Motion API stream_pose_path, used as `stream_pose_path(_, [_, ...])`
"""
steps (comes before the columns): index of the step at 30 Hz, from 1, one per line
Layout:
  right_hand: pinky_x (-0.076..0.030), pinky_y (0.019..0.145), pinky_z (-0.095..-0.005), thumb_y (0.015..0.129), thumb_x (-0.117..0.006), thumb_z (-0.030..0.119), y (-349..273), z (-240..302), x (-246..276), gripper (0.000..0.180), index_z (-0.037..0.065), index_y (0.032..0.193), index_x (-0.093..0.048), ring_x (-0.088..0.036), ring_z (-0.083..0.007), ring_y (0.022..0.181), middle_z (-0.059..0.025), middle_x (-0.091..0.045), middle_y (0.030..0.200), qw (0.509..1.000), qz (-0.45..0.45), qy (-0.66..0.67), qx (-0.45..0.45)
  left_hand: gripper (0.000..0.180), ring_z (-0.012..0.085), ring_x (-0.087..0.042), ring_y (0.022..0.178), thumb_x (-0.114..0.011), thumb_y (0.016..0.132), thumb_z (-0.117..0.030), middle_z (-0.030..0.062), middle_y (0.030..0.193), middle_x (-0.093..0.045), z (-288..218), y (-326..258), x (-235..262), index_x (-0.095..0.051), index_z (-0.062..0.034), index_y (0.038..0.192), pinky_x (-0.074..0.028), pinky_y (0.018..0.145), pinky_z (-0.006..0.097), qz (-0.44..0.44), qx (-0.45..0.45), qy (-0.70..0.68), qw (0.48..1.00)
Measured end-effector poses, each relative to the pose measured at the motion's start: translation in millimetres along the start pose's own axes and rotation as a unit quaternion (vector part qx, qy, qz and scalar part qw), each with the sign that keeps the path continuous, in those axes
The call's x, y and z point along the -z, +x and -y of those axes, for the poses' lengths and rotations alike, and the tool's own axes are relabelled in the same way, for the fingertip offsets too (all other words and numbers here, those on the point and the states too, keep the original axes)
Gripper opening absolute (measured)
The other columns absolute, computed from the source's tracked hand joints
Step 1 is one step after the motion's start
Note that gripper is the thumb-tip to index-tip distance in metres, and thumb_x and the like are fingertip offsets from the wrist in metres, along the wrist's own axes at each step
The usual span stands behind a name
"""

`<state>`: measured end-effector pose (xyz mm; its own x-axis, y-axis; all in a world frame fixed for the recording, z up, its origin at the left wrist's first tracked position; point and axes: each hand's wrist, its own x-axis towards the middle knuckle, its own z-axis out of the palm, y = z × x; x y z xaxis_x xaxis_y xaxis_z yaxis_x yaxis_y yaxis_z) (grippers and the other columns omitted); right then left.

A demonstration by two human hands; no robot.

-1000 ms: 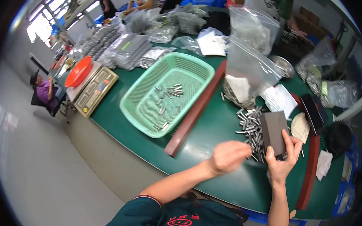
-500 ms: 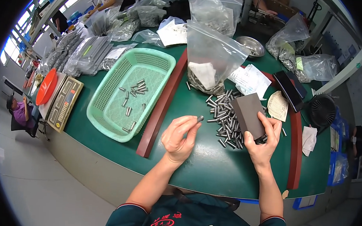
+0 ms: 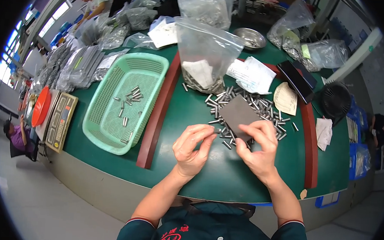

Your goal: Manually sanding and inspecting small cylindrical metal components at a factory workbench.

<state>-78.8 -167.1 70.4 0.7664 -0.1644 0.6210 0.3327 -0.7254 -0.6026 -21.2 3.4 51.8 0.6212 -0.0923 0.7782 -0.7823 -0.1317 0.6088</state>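
Note:
My left hand (image 3: 192, 148) pinches a small metal pin (image 3: 218, 131) between thumb and fingertips, its end just showing. At the lower right of a dark grey rectangular block (image 3: 238, 114), my right hand (image 3: 260, 146) is closed with thumb and fingers about the block's near corner; the fingers are slightly blurred. Under and around the block lies a loose heap of short, shiny metal pins (image 3: 265, 107), partly hidden by it. A green perforated plastic basket (image 3: 96, 125) at the left holds several similar pins.
Dark red bars (image 3: 156, 122) stand along both sides of the heap. Behind it are an open clear bag (image 3: 205, 46) of pins, papers (image 3: 252, 75), a metal bowl (image 3: 250, 37) and a phone (image 3: 295, 81). A scale (image 3: 58, 120) sits far left; a small black fan (image 3: 335, 102) is right.
My right hand has brought the block left and turned it, uncovering pins on the right. The pin in my left hand is now close to the block. The whole view has shifted somewhat.

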Motion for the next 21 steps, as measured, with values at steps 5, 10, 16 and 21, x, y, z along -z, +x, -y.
stream_pose_path(5, [-0.047,0.058,-0.0266,0.068,-0.069,0.003,-4.5,11.6,-11.1,0.023,0.000,0.091,-0.070,-0.057,-0.0144,0.064,-0.0061,-0.061,0.072,0.969,0.074,0.205,-0.113,0.026,0.0231,-0.067,0.075,-0.074,0.069,0.010,0.0131,0.086,-0.067,-18.5,1.0,-8.5,-0.067,0.0004,0.092,-0.055,0.063,0.030,0.060,-0.020,-0.039,0.997])
stream_pose_path(10, [-0.047,0.058,-0.0252,0.070,-0.067,0.002,-8.1,8.8,-6.1,0.023,0.000,0.093,-0.070,-0.056,-0.0125,0.062,-0.0056,-0.062,0.073,0.965,0.073,0.226,-0.114,0.026,0.0219,-0.067,0.071,-0.075,0.069,0.009,0.0124,0.085,-0.067,-17.8,-1.3,-12.8,-0.069,-0.0007,0.092,-0.054,0.058,0.028,0.056,-0.042,-0.017,0.997])
stream_pose_path(16, [-0.046,0.058,-0.0240,0.071,-0.066,0.000,-10.1,7.8,-2.3,0.024,0.000,0.094,-0.071,-0.054,-0.0103,0.062,-0.0042,-0.063,0.074,0.945,0.098,0.262,-0.171,0.026,0.0213,-0.066,0.072,-0.073,0.071,0.009,0.0120,0.085,-0.067,-19.6,-1.9,-13.2,-0.069,-0.0020,0.094,-0.054,0.059,0.028,0.066,-0.005,-0.034,0.997])
stream_pose_path(21, [-0.048,0.059,-0.0244,0.071,-0.066,0.000,-6.3,12.1,-3.4,0.024,-0.001,0.095,-0.070,-0.057,-0.0119,0.065,-0.0050,-0.063,0.077,0.967,0.074,0.213,-0.119,0.023,0.0197,-0.065,0.077,-0.071,0.074,0.009,0.0108,0.086,-0.067,-16.1,-1.0,-11.3,-0.069,-0.0013,0.094,-0.052,0.065,0.028,0.090,0.080,-0.097,0.988])
